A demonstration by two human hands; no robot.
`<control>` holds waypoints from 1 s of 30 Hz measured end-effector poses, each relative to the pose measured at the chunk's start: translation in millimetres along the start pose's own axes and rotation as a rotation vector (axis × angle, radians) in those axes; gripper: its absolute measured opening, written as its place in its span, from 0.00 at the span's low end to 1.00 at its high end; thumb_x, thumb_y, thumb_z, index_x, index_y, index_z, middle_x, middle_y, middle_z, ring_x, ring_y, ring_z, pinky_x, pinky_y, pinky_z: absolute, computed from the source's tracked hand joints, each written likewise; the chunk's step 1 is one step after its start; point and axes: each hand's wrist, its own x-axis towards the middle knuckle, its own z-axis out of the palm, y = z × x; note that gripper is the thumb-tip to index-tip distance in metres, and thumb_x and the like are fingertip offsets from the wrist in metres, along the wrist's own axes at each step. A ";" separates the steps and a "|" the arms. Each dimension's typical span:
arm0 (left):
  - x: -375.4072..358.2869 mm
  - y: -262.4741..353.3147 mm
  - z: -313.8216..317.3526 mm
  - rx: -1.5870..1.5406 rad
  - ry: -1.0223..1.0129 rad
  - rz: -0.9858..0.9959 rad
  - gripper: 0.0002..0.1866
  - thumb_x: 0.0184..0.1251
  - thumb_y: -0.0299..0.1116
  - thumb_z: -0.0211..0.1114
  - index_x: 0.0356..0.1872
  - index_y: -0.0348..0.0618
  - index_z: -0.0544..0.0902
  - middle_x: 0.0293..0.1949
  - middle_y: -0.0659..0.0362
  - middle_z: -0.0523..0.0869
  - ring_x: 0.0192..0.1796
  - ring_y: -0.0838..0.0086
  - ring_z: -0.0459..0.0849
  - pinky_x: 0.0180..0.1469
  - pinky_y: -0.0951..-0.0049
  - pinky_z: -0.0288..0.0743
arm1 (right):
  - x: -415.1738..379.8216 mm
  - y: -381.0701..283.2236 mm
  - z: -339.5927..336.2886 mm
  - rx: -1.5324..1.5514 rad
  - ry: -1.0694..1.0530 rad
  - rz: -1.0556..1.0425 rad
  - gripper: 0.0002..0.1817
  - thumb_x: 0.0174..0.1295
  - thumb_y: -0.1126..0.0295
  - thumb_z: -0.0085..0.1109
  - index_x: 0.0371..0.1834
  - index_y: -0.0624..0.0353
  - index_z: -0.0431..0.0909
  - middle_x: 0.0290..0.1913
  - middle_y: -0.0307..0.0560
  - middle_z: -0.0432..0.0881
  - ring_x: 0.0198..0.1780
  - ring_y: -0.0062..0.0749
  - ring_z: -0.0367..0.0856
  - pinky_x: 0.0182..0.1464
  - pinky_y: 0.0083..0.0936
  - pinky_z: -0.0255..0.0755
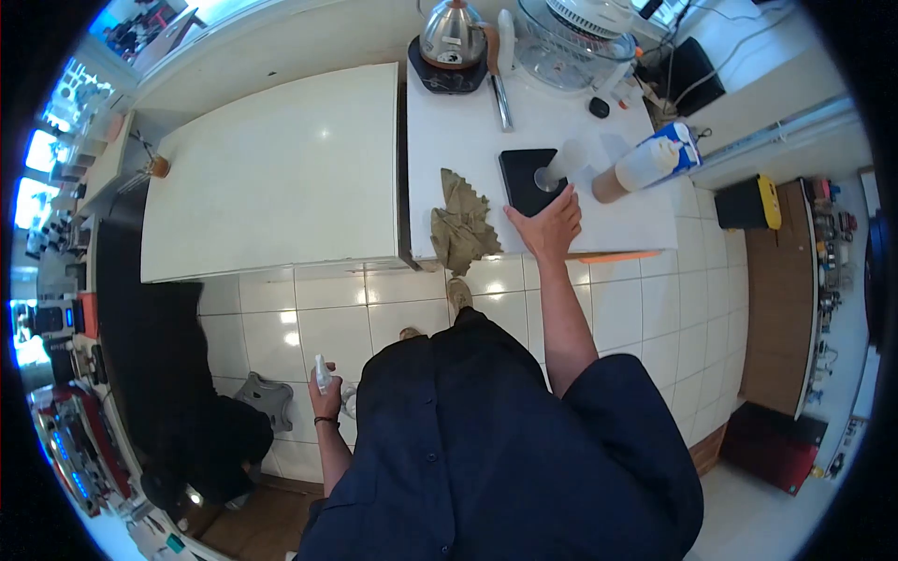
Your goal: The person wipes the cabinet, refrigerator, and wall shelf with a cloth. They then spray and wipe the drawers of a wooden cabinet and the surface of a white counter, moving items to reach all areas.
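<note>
Low at my side, my left hand (325,400) is wrapped around a spray bottle with a pale nozzle (322,372); part of the bottle's body is hidden by the fingers. My right hand (550,226) spans the near edge of a flat black slab (520,173) on the white counter, thumb to its left and fingers to its right. A clear plastic cup (556,170) rests on the slab, just beyond the fingertips. Left of this hand, a crumpled olive-green cloth (461,224) hangs partly over the counter's front edge.
A steel kettle (453,37) on a black base stands at the back, beside a long-handled tool (499,84) and a glass bowl (571,56). To the right are a squeeze bottle (641,168) and a blue carton (684,145). A person in black (201,439) crouches at left near a grey stool (269,400).
</note>
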 end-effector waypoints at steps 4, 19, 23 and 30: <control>7.0 18.4 26.2 0.017 -0.016 0.026 0.17 0.54 0.27 0.63 0.48 0.42 0.80 0.39 0.61 0.82 0.38 0.76 0.78 0.42 0.72 0.74 | 8.5 -3.8 -0.2 -0.092 -0.040 0.007 0.68 0.38 0.40 0.78 0.77 0.64 0.46 0.67 0.69 0.60 0.65 0.60 0.62 0.62 0.57 0.57; 3.1 45.7 57.8 -0.027 0.066 0.010 0.17 0.55 0.26 0.63 0.48 0.43 0.80 0.40 0.62 0.82 0.36 0.78 0.78 0.39 0.74 0.73 | 5.9 -55.4 8.5 -0.021 -0.106 -0.091 0.62 0.38 0.39 0.77 0.73 0.59 0.56 0.62 0.68 0.62 0.61 0.59 0.62 0.59 0.53 0.58; 0.3 37.4 59.6 -0.061 0.069 -0.005 0.18 0.55 0.26 0.63 0.49 0.43 0.80 0.43 0.61 0.82 0.38 0.78 0.78 0.42 0.75 0.73 | 15.6 -73.9 19.0 -0.008 -0.130 -0.114 0.62 0.39 0.35 0.75 0.72 0.63 0.59 0.62 0.68 0.62 0.61 0.58 0.62 0.58 0.52 0.59; 1.6 31.1 56.2 -0.084 0.040 -0.055 0.18 0.55 0.25 0.63 0.49 0.43 0.80 0.43 0.62 0.81 0.39 0.78 0.77 0.43 0.75 0.73 | 15.7 -95.5 23.5 -0.014 -0.159 -0.086 0.63 0.39 0.33 0.74 0.73 0.63 0.58 0.58 0.64 0.63 0.58 0.54 0.62 0.57 0.49 0.59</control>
